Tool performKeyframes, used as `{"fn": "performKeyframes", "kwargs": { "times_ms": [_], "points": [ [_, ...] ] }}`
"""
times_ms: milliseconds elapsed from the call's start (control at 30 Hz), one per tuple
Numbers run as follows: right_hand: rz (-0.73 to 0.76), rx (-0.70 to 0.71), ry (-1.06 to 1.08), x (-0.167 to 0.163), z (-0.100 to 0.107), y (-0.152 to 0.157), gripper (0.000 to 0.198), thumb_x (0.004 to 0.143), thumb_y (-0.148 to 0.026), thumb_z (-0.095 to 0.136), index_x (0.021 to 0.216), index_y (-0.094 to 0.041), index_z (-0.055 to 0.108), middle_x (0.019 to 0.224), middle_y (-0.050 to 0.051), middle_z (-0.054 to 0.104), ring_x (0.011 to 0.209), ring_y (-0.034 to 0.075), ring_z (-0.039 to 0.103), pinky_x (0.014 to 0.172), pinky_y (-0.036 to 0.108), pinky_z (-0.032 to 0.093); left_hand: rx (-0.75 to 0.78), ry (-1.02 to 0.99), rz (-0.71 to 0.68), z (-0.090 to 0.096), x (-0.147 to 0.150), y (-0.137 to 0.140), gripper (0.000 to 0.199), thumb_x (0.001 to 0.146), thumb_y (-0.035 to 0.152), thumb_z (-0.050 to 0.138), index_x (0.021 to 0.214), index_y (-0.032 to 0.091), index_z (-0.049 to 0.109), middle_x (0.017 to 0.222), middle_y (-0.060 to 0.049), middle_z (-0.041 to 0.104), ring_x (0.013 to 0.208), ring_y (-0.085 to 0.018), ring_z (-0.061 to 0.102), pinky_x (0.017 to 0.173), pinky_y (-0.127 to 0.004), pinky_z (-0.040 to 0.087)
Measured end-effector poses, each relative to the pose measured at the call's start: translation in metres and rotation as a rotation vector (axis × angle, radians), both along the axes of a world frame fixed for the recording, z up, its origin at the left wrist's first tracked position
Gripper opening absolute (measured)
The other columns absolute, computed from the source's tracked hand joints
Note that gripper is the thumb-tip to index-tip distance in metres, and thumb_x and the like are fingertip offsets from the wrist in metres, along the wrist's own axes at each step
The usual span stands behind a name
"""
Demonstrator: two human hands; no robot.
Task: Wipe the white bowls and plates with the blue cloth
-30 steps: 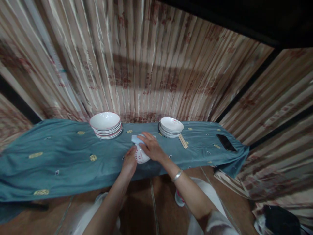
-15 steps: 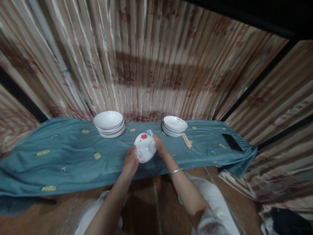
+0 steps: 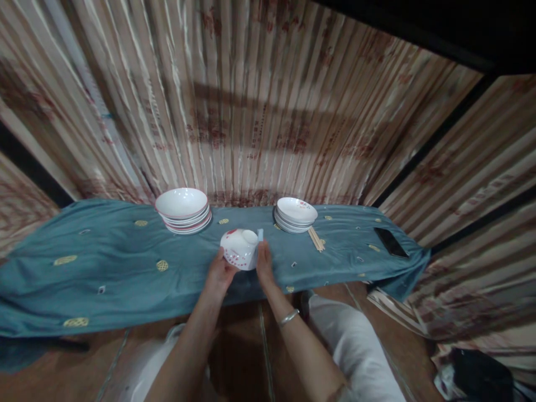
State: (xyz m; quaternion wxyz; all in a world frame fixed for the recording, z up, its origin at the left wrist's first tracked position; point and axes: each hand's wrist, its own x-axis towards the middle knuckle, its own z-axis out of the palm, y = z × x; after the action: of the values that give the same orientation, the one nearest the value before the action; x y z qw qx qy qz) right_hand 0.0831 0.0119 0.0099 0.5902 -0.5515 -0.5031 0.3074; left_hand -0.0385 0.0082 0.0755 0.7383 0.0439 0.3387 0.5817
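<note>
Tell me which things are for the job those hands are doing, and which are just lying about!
In the job:
- bowl, gripped by the left hand
- cloth, in the right hand, beside the bowl

Seemingly just lying about, untouched:
- left stack and right stack (these dishes might belong too)
- chopsticks
- phone

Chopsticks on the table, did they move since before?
No, the chopsticks stayed put: they lie beside the right dish stack, on the same bit of tablecloth.
</note>
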Motion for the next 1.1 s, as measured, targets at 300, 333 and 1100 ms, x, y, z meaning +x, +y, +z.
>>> {"fn": "performKeyframes", "kwargs": {
  "times_ms": [300, 333, 1100],
  "points": [
    [-0.167, -0.033, -0.267, -0.037, 0.005, -0.059, 0.064, 0.098, -0.049, 0.022, 0.150, -0.013, 0.022, 0.157, 0.017, 0.020, 0.146, 0.025, 0.017, 0.116, 0.050, 0.022, -0.060, -0.020, 0.020, 0.013, 0.008, -0.007, 0.041, 0.096, 0.025, 0.035, 0.131, 0.015, 0.054, 0.105, -0.012, 0.073, 0.103, -0.024, 0.066, 0.091, -0.040, 0.052],
    [-0.157, -0.020, -0.302, -0.039, 0.004, -0.065, 0.063, 0.098, -0.047, 0.021, 0.151, -0.012, 0.019, 0.158, 0.017, 0.017, 0.147, 0.024, 0.015, 0.116, 0.050, 0.022, -0.063, -0.020, 0.023, 0.016, 0.008, -0.009, 0.041, 0.097, 0.025, 0.034, 0.130, 0.013, 0.055, 0.103, -0.012, 0.073, 0.101, -0.023, 0.067, 0.090, -0.038, 0.053],
    [0.268, 0.311, -1.136, -0.007, 0.063, -0.060, 0.049, 0.093, -0.014, 0.039, 0.142, -0.015, 0.043, 0.151, 0.011, 0.038, 0.145, 0.025, 0.020, 0.116, 0.047, 0.024, 0.035, 0.014, 0.100, 0.018, 0.014, -0.016, 0.028, 0.090, 0.010, 0.045, 0.110, 0.016, 0.064, 0.070, 0.002, 0.067, 0.058, -0.009, 0.062, 0.066, -0.018, 0.052]
  ]
}}
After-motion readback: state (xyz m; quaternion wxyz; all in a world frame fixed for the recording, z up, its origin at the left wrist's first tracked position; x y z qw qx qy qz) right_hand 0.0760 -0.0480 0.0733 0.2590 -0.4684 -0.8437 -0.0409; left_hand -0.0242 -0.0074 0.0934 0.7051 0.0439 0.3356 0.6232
